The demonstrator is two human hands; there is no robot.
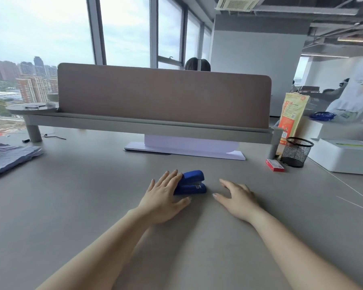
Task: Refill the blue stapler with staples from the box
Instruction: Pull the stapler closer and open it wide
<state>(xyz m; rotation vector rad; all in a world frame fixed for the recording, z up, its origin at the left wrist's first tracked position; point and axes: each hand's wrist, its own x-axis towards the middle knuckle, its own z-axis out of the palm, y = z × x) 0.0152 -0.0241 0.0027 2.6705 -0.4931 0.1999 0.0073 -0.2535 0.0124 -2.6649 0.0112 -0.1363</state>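
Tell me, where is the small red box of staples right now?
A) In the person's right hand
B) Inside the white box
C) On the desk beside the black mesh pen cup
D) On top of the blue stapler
C: the red box of staples lies flat on the desk just left of the black mesh pen cup, far from both hands.

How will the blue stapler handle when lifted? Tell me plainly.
The blue stapler looks rigid and compact, so probably stiff and dense for its size. It lies flat on the desk, unlikely to roll. Its hinged top may swing open if gripped by the top alone.
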